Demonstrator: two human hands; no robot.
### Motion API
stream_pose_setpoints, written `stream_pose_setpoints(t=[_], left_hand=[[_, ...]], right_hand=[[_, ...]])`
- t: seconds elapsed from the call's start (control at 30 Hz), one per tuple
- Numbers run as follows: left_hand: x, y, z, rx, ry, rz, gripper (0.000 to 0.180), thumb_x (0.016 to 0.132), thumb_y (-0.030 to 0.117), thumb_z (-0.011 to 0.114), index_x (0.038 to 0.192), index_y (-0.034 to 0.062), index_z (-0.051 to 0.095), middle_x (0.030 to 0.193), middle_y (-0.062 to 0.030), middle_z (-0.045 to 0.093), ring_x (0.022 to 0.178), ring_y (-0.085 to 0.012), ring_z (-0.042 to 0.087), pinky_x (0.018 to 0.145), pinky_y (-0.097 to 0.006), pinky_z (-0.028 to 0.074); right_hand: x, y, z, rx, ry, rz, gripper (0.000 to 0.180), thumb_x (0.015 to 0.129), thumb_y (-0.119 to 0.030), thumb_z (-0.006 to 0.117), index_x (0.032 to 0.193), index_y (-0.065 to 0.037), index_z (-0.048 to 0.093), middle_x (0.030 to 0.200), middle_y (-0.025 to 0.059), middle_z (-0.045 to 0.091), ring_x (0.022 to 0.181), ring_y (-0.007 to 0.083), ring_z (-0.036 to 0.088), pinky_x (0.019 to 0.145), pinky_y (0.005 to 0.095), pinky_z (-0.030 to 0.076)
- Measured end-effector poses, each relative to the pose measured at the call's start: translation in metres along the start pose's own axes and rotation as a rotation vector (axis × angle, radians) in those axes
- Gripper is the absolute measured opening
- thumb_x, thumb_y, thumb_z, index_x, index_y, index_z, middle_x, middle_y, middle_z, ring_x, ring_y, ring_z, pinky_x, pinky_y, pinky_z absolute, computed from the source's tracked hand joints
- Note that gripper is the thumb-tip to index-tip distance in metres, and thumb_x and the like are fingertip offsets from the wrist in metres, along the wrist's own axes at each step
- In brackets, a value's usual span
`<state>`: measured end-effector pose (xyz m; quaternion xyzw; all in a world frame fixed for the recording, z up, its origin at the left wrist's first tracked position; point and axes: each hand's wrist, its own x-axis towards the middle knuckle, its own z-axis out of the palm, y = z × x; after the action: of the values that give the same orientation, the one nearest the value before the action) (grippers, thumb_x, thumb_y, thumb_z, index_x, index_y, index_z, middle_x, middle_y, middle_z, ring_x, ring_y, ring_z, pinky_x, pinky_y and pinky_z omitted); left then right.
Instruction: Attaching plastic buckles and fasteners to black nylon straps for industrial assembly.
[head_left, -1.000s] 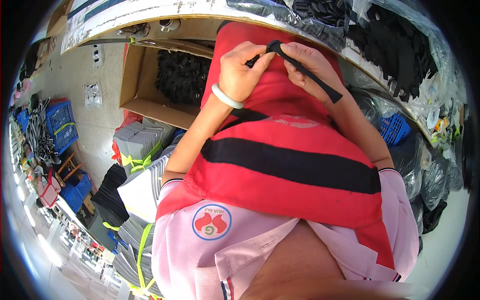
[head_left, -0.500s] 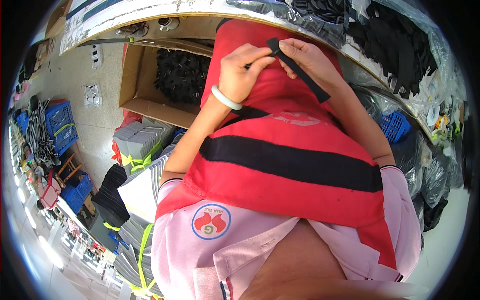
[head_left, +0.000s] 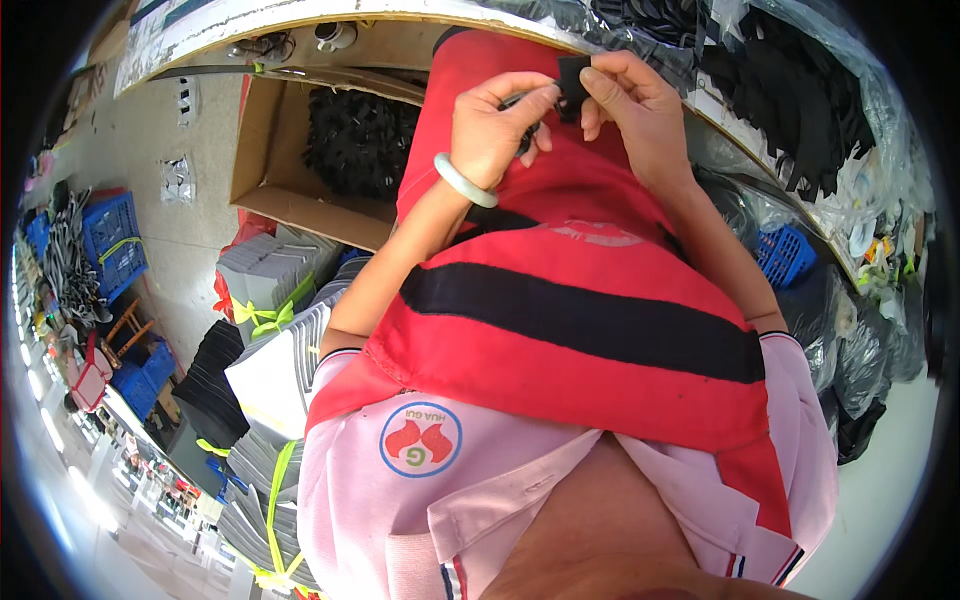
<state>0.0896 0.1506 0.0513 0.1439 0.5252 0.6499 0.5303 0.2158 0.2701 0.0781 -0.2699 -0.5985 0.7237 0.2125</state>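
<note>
Above my lap, my right hand point(head_left: 640, 115) pinches a short black fabric strap point(head_left: 573, 80) between thumb and fingers, its flat end turned upward. Close beside it on the left, my left hand point(head_left: 492, 125) is closed, thumb and forefinger meeting near the strap's edge. A dark object point(head_left: 522, 140) shows inside the curled fingers of the left hand; its kind is hidden. Whether the left fingertips touch the strap I cannot tell. A pale bangle point(head_left: 464, 181) circles my left wrist. Behind both hands lies my red apron point(head_left: 560, 190).
An open cardboard box point(head_left: 300, 205) full of black pieces stands left of my lap. A worktable edge point(head_left: 400, 14) runs ahead, with a heap of black straps point(head_left: 790, 95) at right. Tied grey stacks point(head_left: 265, 275) stand at left, a blue basket point(head_left: 785, 255) at right.
The strap, which slanted down to the right below my right hand, now shows its flat end up between my hands. My right hand has turned and risen slightly; my left has shifted right.
</note>
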Motion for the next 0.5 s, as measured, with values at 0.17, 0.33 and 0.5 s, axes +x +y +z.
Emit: stream_pose_setpoints(t=[0.17,0.33,0.5], left_hand=[[-0.003,-0.006,0.003,-0.062,-0.021,-0.077,0.016,0.09,0.008,0.064,0.102,-0.003,0.065,0.075,-0.0073,0.065,0.051,-0.0122,0.059,0.038,-0.02,0.039],[-0.002,-0.001,0.004,0.04,0.123,0.123,0.016,0.091,0.007,0.063,0.101,-0.0038,0.064,0.08,-0.0084,0.066,0.052,-0.0112,0.058,0.038,-0.02,0.04],[-0.007,-0.006,0.009,0.118,0.115,0.198,0.016,0.09,0.006,0.064,0.102,-0.0041,0.064,0.079,-0.0071,0.066,0.054,-0.0094,0.059,0.04,-0.019,0.04]], right_hand=[[-0.007,-0.007,0.006,0.023,0.034,-0.026,0.014,0.093,-0.01,0.06,0.102,0.0,0.061,0.07,0.0046,0.06,0.055,0.0078,0.056,0.051,0.0199,0.046],[-0.01,-0.016,-0.003,-0.088,-0.045,0.215,0.015,0.091,-0.014,0.063,0.093,0.0,0.062,0.071,0.0045,0.061,0.052,0.0072,0.055,0.044,0.0201,0.044],[-0.01,-0.007,-0.006,-0.074,-0.031,0.38,0.015,0.089,-0.015,0.064,0.088,0.0,0.061,0.072,0.0041,0.061,0.051,0.0076,0.055,0.044,0.0207,0.045]])
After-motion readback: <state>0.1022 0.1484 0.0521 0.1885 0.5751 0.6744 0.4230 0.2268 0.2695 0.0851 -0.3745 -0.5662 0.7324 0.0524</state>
